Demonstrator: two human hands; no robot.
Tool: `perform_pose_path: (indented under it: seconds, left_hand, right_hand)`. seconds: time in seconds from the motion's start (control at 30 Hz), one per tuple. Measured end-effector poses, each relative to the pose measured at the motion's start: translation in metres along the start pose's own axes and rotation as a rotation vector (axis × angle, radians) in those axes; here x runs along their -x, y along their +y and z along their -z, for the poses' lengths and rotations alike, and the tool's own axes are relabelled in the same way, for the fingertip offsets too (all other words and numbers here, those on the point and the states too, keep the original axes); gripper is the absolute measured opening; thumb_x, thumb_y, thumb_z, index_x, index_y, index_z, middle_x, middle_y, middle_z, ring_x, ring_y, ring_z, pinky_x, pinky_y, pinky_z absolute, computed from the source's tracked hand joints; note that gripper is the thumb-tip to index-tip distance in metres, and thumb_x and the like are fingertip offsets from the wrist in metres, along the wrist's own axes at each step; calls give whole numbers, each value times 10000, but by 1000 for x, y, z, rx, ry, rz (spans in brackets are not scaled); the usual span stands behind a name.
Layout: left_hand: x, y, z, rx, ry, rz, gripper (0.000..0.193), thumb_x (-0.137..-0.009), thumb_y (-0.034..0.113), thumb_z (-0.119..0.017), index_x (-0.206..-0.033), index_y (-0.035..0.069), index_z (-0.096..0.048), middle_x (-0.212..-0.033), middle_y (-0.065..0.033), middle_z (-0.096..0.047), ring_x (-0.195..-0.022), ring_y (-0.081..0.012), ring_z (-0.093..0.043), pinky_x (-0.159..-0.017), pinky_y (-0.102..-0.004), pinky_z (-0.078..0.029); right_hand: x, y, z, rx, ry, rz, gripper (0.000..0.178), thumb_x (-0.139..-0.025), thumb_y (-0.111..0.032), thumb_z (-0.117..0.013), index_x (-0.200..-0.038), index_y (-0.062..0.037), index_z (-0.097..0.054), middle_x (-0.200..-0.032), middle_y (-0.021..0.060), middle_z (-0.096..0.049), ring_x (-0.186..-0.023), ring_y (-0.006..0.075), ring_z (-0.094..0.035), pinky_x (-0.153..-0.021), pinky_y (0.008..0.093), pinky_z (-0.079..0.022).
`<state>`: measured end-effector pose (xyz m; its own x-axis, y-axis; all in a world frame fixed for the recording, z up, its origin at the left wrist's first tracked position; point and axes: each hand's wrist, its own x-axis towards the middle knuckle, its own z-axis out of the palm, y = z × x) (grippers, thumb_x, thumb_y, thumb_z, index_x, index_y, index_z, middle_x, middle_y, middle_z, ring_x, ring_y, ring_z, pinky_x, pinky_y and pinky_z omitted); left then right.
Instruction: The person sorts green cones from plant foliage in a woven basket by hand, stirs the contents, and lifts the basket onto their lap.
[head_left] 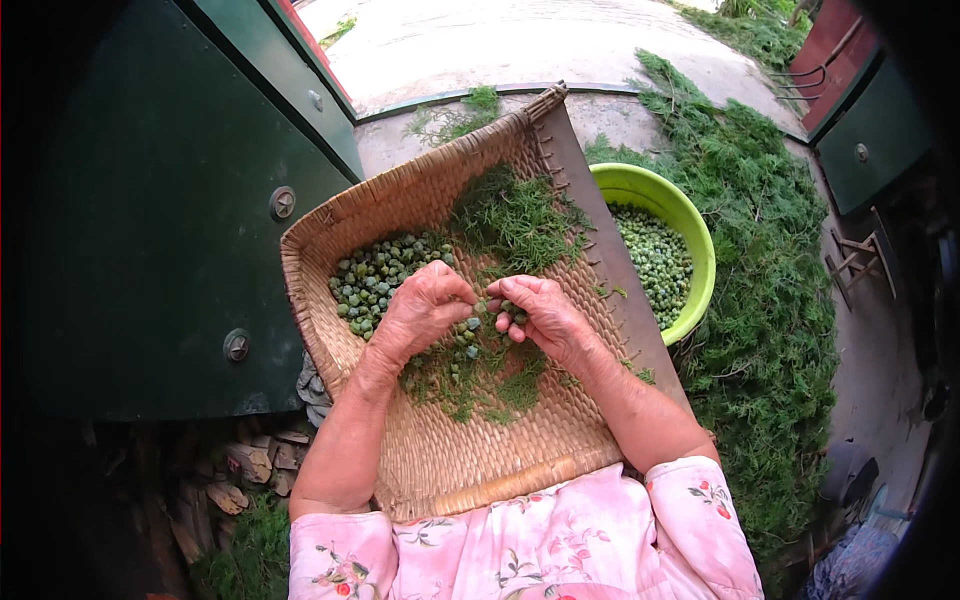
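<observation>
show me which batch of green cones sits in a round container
The batch in the lime-green tub, right of the woven tray; the other batch lies in the tray, beside the left hand.

Head view: worn fisheye, facing down and forward; basket near at centre, pale ground farther at twelve o'clock

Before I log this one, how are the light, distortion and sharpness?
Head view: the paving is blown out, while the firewood sits in shade; head view: the doorway sill bows and the side edges go black; head view: left hand and right hand look reasonably sharp.
</observation>
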<state>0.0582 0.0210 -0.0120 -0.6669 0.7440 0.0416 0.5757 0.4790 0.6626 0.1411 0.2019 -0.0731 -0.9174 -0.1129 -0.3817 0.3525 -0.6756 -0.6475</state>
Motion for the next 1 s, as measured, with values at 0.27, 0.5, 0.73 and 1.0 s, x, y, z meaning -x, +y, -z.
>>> perform_pose_path:
  seconds: [0.27,0.5,0.73,1.0]
  left_hand:
    - [-3,5,-2,205,67,90,186,-718,70,-718,-888,51,-646,-786,-35,-541,-716,-164,-548,-646,-286,-447]
    - [7,10,-18,-527,-121,-88,162,-703,184,-714,-810,79,-653,-768,-85,-573,-814,-275,-589,-720,-396,-487]
    - [2,18,-13,-379,-69,55,191,-711,187,-704,-832,46,-658,-778,-93,-579,-798,-248,-597,-707,-367,-492]
    - [-6,35,-19,103,99,-146,265,-730,69,-719,-985,37,-654,-829,-60,-590,-735,-157,-589,-630,-275,-476]
  right_hand:
    - [3,-5,0,-121,-57,-7,181,-894,-193,-630,-999,-53,-582,-860,25,-587,-622,110,-580,-447,213,-427]
    - [-1,-12,12,-180,-23,112,167,-889,-192,-628,-972,-54,-585,-848,53,-591,-656,129,-568,-471,218,-427]
    - [1,-5,5,-176,-17,38,179,-901,-203,-616,-979,-45,-584,-886,66,-594,-678,134,-579,-500,237,-468]
    - [1,-2,0,-218,-120,14,342,-920,-353,-578,-1043,-35,-566,-917,45,-577,-676,132,-569,-505,240,-473]
